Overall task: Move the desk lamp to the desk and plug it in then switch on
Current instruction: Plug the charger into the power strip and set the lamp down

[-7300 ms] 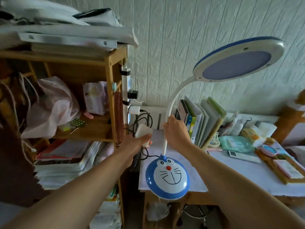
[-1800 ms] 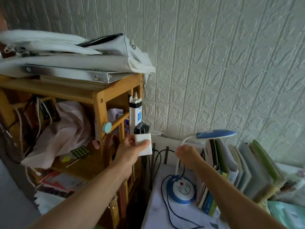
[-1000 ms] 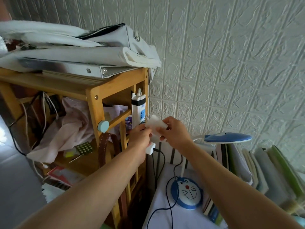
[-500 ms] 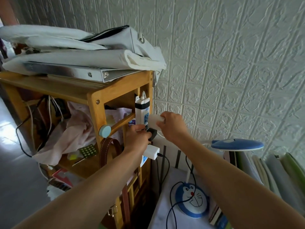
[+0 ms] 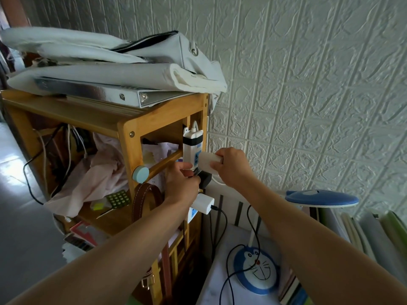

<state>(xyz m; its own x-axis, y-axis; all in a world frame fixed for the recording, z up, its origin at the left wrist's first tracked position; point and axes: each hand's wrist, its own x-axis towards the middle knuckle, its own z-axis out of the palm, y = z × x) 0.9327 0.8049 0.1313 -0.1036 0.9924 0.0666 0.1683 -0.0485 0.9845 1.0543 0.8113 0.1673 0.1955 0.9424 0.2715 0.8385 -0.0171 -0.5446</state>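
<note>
Plug meets power strip

Lamp placement looks finished: the desk lamp [image 5: 286, 238] stands on the desk [image 5: 222, 249], its round blue cartoon-face base flat on the white top, a thin white neck rising to a flat blue disc head. A black cord [image 5: 229, 276] loops from the base across the desk. The head shows no glow, so plugging in and switching on appear to remain.

The right hand [image 5: 231, 169] is closed around a white adapter block [image 5: 208, 162], pressing it toward the upper socket of the white power strip [image 5: 192, 150] strapped upright to the wooden shelf [image 5: 154, 119]. The left hand [image 5: 181, 186] curls against the strip just below, seemingly bracing it; whether it grips anything is hidden.

To do this well:
1. Keep the strip steadied so it does not swing on its strap.
2. Square the block to the socket face, since the prongs are out of sight, and push straight in.
3. Avoid knocking the black plug [image 5: 206, 181] and the white charger [image 5: 203, 203] seated lower on the strip.
4. Leave the cord slack so the light lamp is not dragged.
</note>
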